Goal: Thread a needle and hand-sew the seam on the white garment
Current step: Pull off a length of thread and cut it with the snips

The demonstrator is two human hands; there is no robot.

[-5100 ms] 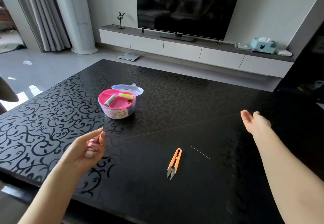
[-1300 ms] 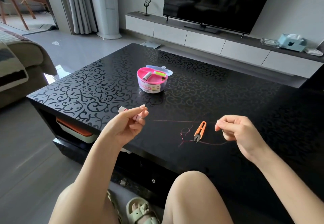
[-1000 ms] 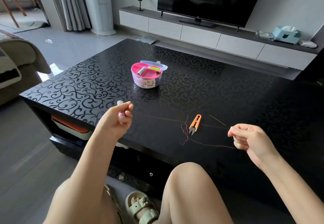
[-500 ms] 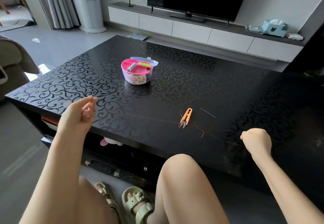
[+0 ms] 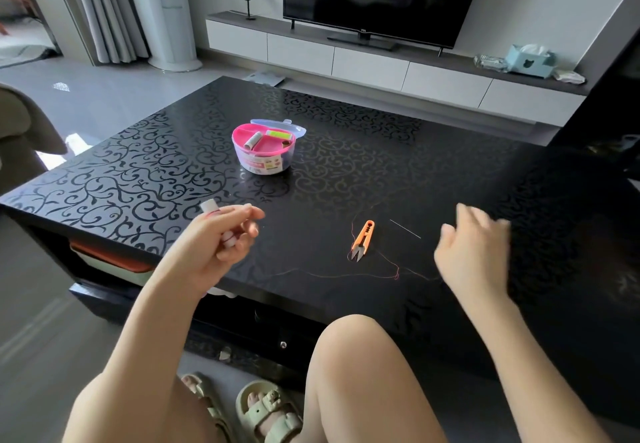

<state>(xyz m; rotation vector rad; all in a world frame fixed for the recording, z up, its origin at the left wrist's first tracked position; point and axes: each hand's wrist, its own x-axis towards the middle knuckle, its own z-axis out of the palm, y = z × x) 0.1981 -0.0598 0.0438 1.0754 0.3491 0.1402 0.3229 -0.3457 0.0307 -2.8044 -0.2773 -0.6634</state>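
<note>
Over the glossy black scroll-patterned table (image 5: 346, 172), the blurred right hand (image 5: 474, 252), lately fisted on the thin red thread (image 5: 396, 273), seems opened; the thread lies slack by the orange snips (image 5: 362, 240). The left hand (image 5: 221, 245) grips the small pink-white spool (image 5: 221, 226). The thin steel needle (image 5: 405, 228) waits unthreaded, garment unseen.

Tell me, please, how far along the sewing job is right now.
Done: a length of red thread lies drawn out across the table beside the orange snips. In hand: the left hand grips the spool; the right hand, blurred and open, hovers near the needle. Still to do: the needle lies bare on the table, so threading is not yet done, and no white garment is in view.
</note>
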